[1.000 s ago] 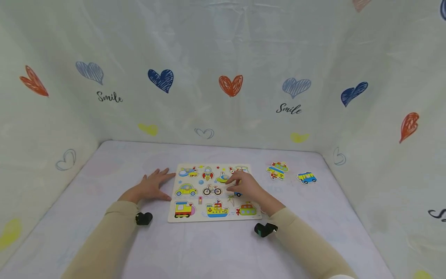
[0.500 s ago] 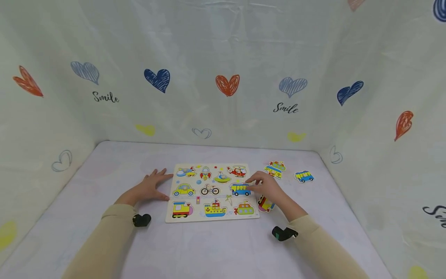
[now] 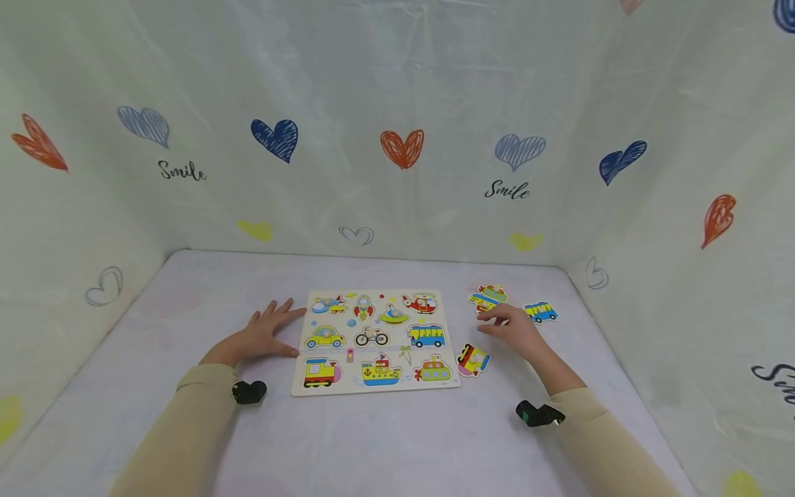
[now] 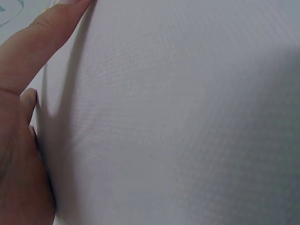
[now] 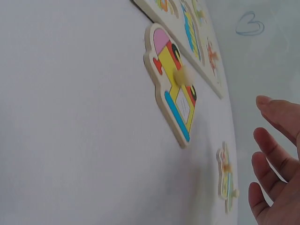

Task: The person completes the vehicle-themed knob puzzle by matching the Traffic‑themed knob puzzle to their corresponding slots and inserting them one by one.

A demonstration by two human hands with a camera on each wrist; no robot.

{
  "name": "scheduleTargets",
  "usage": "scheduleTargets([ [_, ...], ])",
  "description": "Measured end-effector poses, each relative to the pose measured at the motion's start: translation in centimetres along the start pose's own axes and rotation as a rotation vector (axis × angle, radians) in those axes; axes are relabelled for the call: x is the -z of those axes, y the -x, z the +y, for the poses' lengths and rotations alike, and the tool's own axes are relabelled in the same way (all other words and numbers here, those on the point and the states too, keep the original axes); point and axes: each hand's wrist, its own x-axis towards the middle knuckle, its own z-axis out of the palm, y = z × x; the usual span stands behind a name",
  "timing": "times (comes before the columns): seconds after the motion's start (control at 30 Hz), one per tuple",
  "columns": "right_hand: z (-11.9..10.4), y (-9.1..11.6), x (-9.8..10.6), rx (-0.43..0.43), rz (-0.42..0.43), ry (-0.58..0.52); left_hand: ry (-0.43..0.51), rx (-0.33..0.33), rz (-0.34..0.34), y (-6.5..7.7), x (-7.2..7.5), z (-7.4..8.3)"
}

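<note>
On the white table (image 3: 373,442), the puzzle board (image 3: 397,331) lies flat, well apart from the table's back and side edges; tabletop stretches from its near edge to the bottom of the head view. At the board's left edge, the left hand (image 3: 263,335) rests with fingers spread, a fingertip and the thumb at that edge, nothing gripped. Beyond the right edge, across a strip of table, the right hand (image 3: 515,330) is half open and holds nothing, fingers slightly bent, near the overlapping pieces (image 3: 487,297). Compared with half a second ago, it has shifted right, away from the board's bus picture; the train piece (image 3: 473,360), then partly covered, shows whole. This piece lies slanted just beside the board's lower right edge: yellow, red and blue, pink at one end, with a pale round knob. The board carries ten vehicle pictures in three rows.
</note>
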Motion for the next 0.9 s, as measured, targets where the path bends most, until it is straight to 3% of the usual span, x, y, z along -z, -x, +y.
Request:
scheduleTargets([
  [0.53,5.4,0.3,3.4,-0.160,0.069,0.035,-0.008,-0.012,0.001,0.2,0.1,0.1],
  [0.9,7.3,0.0,5.4,-0.165,0.138,0.025,-0.019,0.001,-0.006,0.3,0.1,0.3],
])
